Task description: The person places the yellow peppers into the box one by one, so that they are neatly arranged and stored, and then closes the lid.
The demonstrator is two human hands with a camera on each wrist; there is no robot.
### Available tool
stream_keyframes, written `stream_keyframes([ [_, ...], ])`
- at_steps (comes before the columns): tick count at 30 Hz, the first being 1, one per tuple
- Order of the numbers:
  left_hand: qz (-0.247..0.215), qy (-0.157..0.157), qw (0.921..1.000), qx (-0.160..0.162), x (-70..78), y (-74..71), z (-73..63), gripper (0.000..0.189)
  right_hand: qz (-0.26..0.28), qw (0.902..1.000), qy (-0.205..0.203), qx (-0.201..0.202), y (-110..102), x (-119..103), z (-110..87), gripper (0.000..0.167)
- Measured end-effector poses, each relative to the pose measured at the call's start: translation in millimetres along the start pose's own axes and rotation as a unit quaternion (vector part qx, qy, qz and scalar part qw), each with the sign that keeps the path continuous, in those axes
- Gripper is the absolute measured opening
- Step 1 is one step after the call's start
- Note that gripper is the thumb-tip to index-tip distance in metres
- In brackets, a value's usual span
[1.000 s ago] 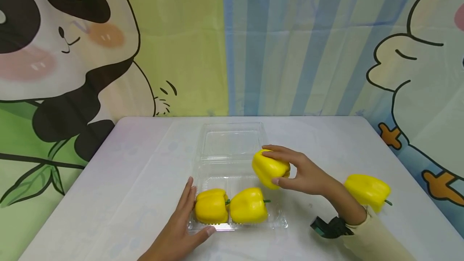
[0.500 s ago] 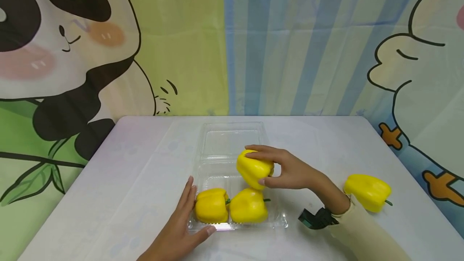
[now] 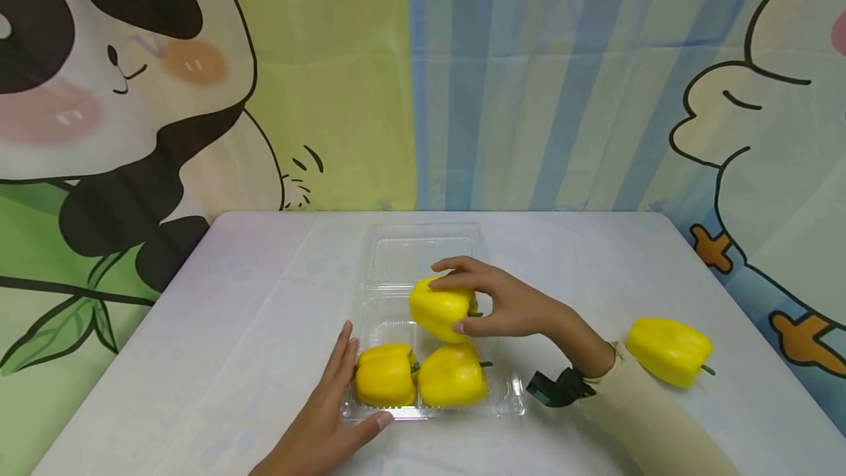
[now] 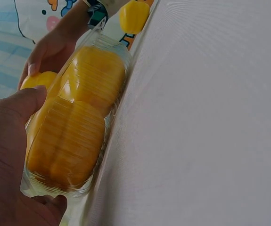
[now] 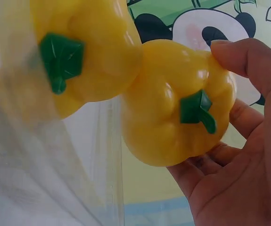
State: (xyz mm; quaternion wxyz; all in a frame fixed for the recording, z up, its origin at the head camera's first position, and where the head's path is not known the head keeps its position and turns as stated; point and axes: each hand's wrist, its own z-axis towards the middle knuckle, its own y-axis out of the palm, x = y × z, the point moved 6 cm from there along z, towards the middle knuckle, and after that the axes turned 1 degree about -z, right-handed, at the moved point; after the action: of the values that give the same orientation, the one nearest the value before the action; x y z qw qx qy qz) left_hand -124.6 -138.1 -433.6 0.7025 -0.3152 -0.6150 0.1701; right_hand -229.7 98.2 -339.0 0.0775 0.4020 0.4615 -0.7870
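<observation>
In the head view my right hand grips a yellow bell pepper between thumb and fingers, over the back half of a clear plastic clamshell box. Its green stem faces the right wrist camera. Two more yellow bell peppers, the left one and the right one, lie side by side along the box's front. The held pepper overlaps the right one from behind. My left hand rests against the box's left side with straight fingers, its thumb at the front edge.
Another yellow bell pepper lies on the white table to the right, beyond my right sleeve. The box's clear lid lies folded back flat behind it. A cartoon-printed curtain hangs behind the table.
My right hand has carried its bell pepper leftward from the box's right side to over its back middle. The left hand and the other peppers have stayed put.
</observation>
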Motion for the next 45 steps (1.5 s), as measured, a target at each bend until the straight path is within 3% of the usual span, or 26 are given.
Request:
stream_keyframes([
  [8, -0.006, 0.006, 1.0, 0.0, 0.3, -0.9, 0.2, 0.109, 0.013, 0.9999, -0.007, -0.007, 5.3, 2.8, 10.3, 0.051],
  [18, -0.007, -0.025, 0.9994, -0.02, 0.2, 1.3, 2.0, 0.111, -0.025, 0.9984, -0.002, -0.052, 8.2, 1.4, 18.4, 0.053],
  [29, -0.008, -0.003, 0.9999, -0.013, 0.1, -1.8, 1.1, 0.11, -0.036, 0.993, -0.038, -0.106, 12.6, -9.0, 38.1, 0.058],
  [37, -0.019, -0.011, 0.9995, -0.022, -0.8, 0.3, 1.2, 0.11, -0.023, 0.9891, -0.019, -0.144, 24.7, -4.3, 47.1, 0.056],
  [45, -0.017, -0.014, 0.9996, -0.02, -0.2, -0.2, 0.3, 0.111, -0.028, 0.9876, -0.016, -0.153, 29.5, -2.8, 51.4, 0.057],
])
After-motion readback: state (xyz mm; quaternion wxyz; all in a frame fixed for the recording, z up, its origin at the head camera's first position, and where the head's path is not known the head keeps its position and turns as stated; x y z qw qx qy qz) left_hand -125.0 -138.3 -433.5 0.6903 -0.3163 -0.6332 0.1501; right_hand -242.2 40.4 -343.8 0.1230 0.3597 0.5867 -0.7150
